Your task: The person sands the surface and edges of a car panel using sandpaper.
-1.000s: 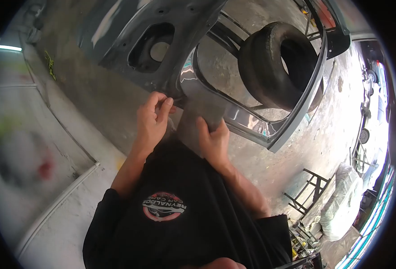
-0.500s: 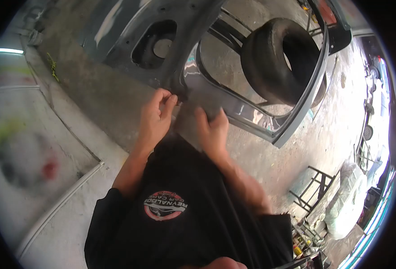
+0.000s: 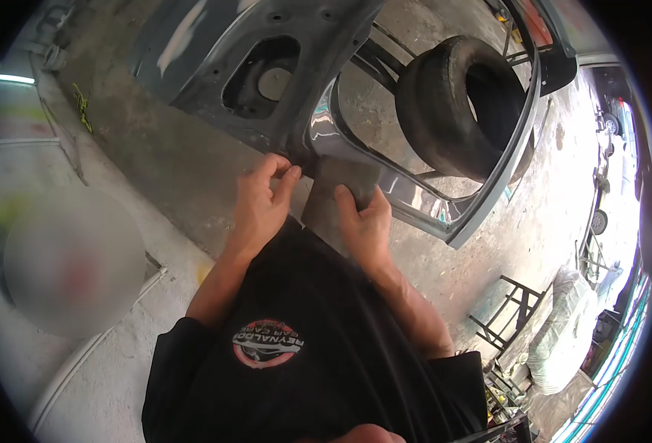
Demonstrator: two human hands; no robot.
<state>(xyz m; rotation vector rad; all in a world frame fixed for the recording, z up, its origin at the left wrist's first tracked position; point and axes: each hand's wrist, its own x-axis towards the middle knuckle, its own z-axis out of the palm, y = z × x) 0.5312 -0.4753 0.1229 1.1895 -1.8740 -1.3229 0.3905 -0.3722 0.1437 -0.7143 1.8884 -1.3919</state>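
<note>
A grey car door (image 3: 200, 92) stands in front of me, its inner side with several cut-outs and its window frame in view. In my right hand (image 3: 366, 229) is a dark grey sheet of sandpaper (image 3: 333, 193), the thumb on its near face. The sheet's upper part overlaps the door just below the window frame. My left hand (image 3: 261, 207) is closed at the door's near edge, left of the sheet, with thumb and forefinger close together. What those fingers pinch is hidden, and I cannot tell whether they grip the door edge.
Behind the window frame stands a wide black tyre (image 3: 444, 103). A pale car panel (image 3: 111, 376) fills the left side. At lower right are a black metal stand (image 3: 507, 310) and a plastic-wrapped bundle (image 3: 562, 332). A small green plant (image 3: 82, 109) lies on the concrete floor.
The sandpaper and my right hand, blurred before, are sharp now and sit slightly further right. My left hand remains at the door edge. The view has shifted a little.
</note>
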